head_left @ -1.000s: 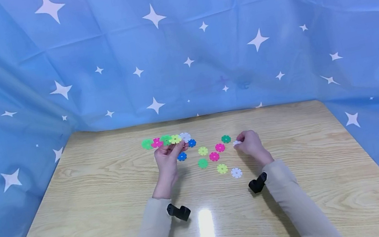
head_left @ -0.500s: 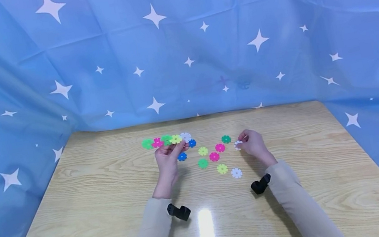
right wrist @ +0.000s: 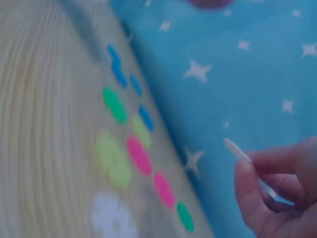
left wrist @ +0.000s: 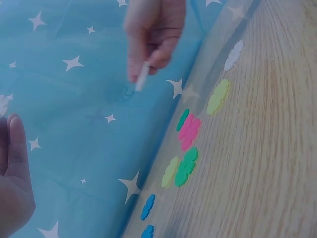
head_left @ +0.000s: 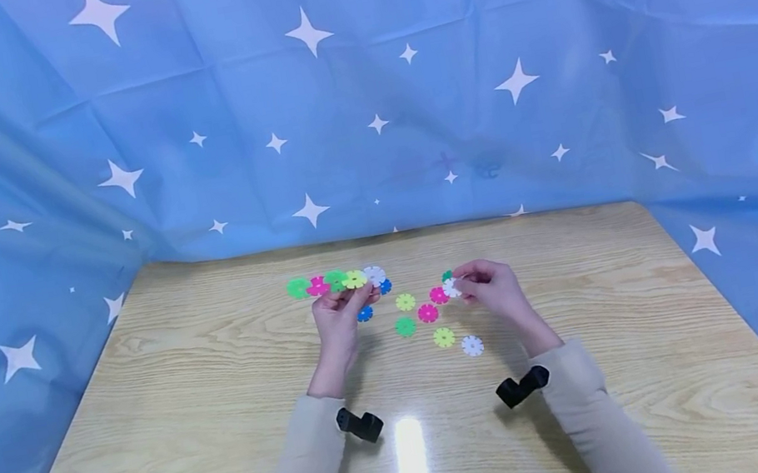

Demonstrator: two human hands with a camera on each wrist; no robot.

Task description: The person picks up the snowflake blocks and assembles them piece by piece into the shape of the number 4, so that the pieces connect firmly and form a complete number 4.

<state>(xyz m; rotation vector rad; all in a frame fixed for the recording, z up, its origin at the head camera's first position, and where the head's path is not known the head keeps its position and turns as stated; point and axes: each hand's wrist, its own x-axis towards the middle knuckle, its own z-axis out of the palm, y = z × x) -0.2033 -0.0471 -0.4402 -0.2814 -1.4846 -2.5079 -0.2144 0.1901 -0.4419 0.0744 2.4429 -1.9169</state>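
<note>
My left hand [head_left: 338, 328] pinches one end of a row of joined snowflake discs [head_left: 336, 280], held above the table. Green, pink, green, yellow and white follow one another along it, from left to right. A single white snowflake disc [head_left: 451, 288] is between the thumb and fingers of my right hand [head_left: 500, 291], apart from the row. In the right wrist view that white disc [right wrist: 234, 148] shows nearly edge-on at the fingertips. At the left edge of the left wrist view, only part of my left hand [left wrist: 15, 183] shows.
Loose discs lie on the wooden table [head_left: 194, 438] between and below the hands: blue [head_left: 365, 314], yellow [head_left: 405, 302], green [head_left: 405, 326], pink [head_left: 427, 313] and white [head_left: 472, 346] among them. A blue star-patterned cloth [head_left: 368, 86] hangs behind the table.
My right hand has raised the white disc and carried it left, now partly covering the dark green disc in the head view. The left hand and its row have barely shifted.
</note>
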